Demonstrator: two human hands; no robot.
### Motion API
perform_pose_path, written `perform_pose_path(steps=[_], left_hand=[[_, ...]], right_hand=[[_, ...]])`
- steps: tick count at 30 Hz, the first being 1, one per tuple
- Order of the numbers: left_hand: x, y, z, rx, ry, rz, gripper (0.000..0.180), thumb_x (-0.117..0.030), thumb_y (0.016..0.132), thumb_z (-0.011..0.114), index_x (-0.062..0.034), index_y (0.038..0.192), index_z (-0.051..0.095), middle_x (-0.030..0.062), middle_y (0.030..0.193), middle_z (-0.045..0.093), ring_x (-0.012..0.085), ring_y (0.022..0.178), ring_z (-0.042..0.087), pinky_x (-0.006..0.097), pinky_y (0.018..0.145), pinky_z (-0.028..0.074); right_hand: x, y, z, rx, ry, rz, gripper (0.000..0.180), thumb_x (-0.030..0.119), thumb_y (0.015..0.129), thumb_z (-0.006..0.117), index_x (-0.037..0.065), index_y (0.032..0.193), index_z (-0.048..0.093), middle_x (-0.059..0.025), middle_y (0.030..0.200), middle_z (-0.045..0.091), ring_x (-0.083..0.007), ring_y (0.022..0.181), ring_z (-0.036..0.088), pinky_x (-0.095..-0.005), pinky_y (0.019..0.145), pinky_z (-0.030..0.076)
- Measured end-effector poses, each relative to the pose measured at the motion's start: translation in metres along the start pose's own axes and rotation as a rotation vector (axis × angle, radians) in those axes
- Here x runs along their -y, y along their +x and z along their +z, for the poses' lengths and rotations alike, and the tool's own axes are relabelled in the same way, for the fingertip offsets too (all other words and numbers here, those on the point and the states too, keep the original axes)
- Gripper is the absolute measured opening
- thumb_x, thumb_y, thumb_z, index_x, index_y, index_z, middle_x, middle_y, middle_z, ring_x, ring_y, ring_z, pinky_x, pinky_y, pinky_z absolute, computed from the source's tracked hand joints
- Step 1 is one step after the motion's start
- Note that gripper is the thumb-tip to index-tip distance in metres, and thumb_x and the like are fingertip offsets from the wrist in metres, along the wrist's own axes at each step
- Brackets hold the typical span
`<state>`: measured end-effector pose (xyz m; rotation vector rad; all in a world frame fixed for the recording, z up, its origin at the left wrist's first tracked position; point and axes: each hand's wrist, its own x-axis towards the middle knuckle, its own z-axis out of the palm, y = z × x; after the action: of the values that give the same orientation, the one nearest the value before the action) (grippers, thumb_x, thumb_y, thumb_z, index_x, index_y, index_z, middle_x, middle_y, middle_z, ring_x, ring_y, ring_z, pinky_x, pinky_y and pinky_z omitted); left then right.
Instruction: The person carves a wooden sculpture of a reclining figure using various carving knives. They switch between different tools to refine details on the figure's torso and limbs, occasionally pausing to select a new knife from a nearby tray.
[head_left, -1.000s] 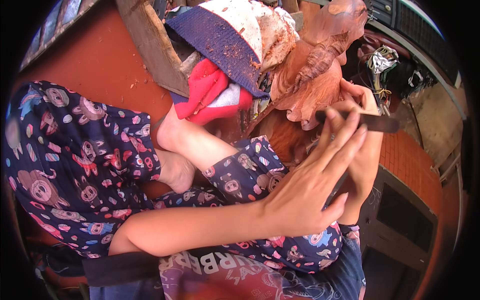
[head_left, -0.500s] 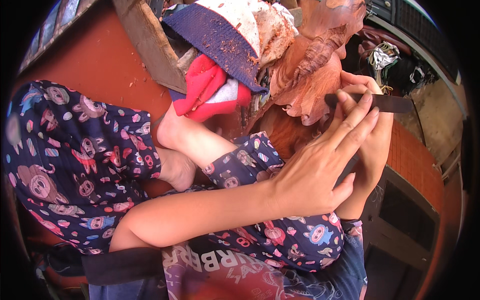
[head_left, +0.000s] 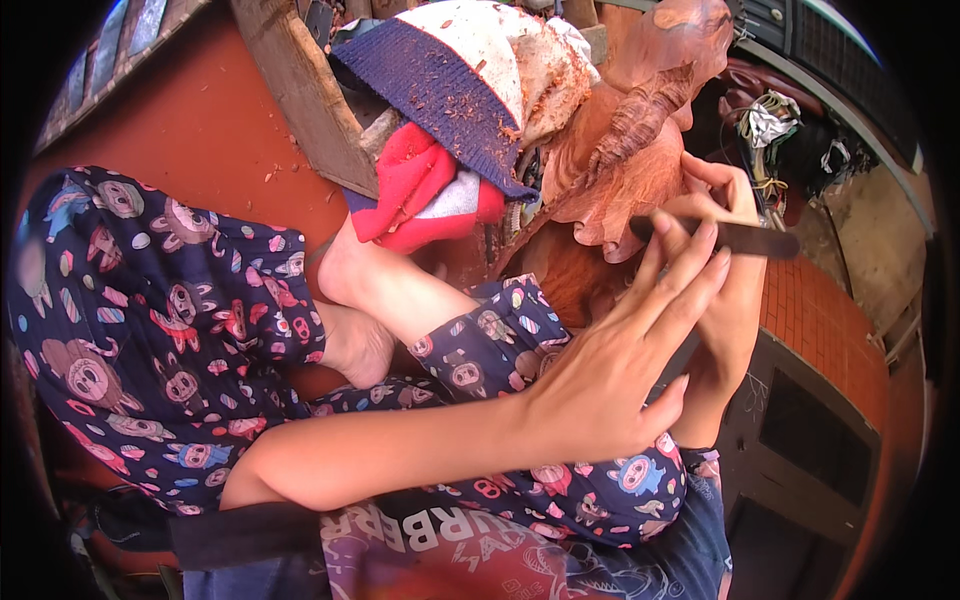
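Observation:
A dark, flat bar with rounded ends lies across both my hands at the right. My left hand reaches over from the left, its fingertips closed against the bar and its thumb held apart. Behind the bar, my right hand is bent, with curled fingers raised beside a carved reddish-brown wooden piece. What lies inside the right hand is hidden by the bar and the left fingers. The carving has wavy, leaf-like edges and a ridged part.
A navy and white knitted cloth sprinkled with wood shavings and a red cloth lie left of the carving. A wooden board slants beside them. My bare foot rests on the red floor. A dark panelled piece stands at right.
Both hands and the dark bar have shifted slightly left and toward me. The left fingertips stay against the bar; the carving has hardly moved.

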<state>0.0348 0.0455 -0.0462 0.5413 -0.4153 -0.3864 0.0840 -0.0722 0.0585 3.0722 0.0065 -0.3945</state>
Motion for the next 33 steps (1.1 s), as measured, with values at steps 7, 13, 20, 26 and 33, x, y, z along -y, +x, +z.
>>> perform_pose_path(steps=[7,13,20,26,33], left_hand=[[-0.001,0.001,-0.001,0.015,0.056,0.040,0.094,-0.005,0.078,0.066,0.0028,0.159,0.019,0.0273,0.167,0.010,0.0589,0.149,0.010,0.056,0.119,0.029],[0.011,0.017,0.000,0.005,0.034,0.124,0.096,-0.005,0.076,0.066,0.0037,0.159,0.018,0.0270,0.167,0.007,0.0588,0.149,0.009,0.055,0.119,0.030],[-0.001,0.013,-0.006,0.028,0.118,0.090,0.090,-0.003,0.078,0.063,0.0019,0.158,0.023,0.0271,0.165,0.017,0.0574,0.149,0.014,0.053,0.118,0.032],[-0.013,-0.005,0.000,0.151,0.153,0.135,0.084,-0.004,0.081,0.061,-0.0007,0.158,0.028,0.0231,0.166,0.022,0.0503,0.152,0.016,0.054,0.119,0.030],[-0.004,-0.005,0.011,0.120,0.236,0.123,0.086,-0.004,0.082,0.072,0.0007,0.157,0.030,0.0298,0.164,0.022,0.0579,0.150,0.012,0.058,0.120,0.023]], right_hand=[[-0.005,0.004,-0.003,-0.005,0.125,-0.011,0.010,0.004,0.091,0.073,-0.004,0.097,0.069,-0.0108,0.100,0.066,-0.0116,0.089,0.063,-0.0246,0.071,0.051],[0.001,0.007,-0.002,-0.014,0.378,0.258,0.038,0.004,0.092,0.073,-0.007,0.123,0.055,-0.0050,0.082,0.068,-0.0077,0.076,0.062,-0.0210,0.068,0.049],[-0.006,0.012,-0.001,-0.124,0.216,0.086,0.019,0.006,0.096,0.067,-0.007,0.109,0.065,-0.0106,0.099,0.072,-0.0129,0.080,0.066,-0.0257,0.073,0.052],[0.000,-0.011,-0.029,-0.210,0.952,0.284,0.013,0.006,0.100,0.059,-0.005,0.105,0.065,-0.0117,0.093,0.071,-0.0124,0.071,0.068,-0.0234,0.064,0.054],[-0.013,-0.007,-0.021,-0.038,1.001,0.357,0.012,-0.003,0.093,0.067,-0.002,0.105,0.068,-0.0063,0.098,0.069,-0.0092,0.080,0.067,-0.0203,0.068,0.054]])
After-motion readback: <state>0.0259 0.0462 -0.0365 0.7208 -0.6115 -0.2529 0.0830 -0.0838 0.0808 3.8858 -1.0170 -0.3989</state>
